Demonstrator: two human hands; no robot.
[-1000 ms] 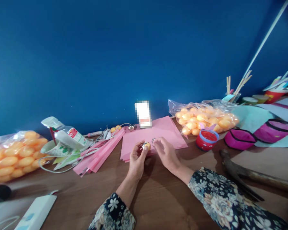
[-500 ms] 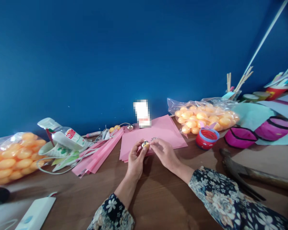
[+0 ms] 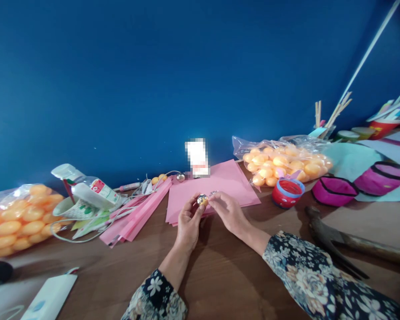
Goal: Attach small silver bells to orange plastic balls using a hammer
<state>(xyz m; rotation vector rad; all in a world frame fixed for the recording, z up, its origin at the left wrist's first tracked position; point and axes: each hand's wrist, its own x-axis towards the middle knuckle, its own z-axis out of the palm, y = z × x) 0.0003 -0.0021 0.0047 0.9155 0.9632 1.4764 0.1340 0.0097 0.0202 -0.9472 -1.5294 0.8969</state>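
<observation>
Between the thumb and fingers of my left hand [image 3: 189, 218] is a small shiny gold ball [image 3: 202, 200], raised a little in front of the pink paper sheets [image 3: 216, 180]. My right hand [image 3: 231, 212] is closed in a pinch, its fingertips touching or almost touching the ball's right side. What the pinch holds, if anything, is too small to tell. Just behind the right fingers shows a small silvery thing [image 3: 214, 193], partly hidden by them. At the far edge of the paper sits a silver ball [image 3: 180, 177].
Bags of orange balls lie at left [image 3: 23, 218] and right [image 3: 286, 162]. Pink strips [image 3: 136, 218], a bottle [image 3: 98, 191] and a white cable [image 3: 83, 241] are on the left. A red cup [image 3: 287, 195], magenta pouches [image 3: 335, 191] and a hammer [image 3: 346, 240] are on the right.
The gold ball is turned slightly in my left fingers, so its shine has shifted. Both hands stay nearly in place.
</observation>
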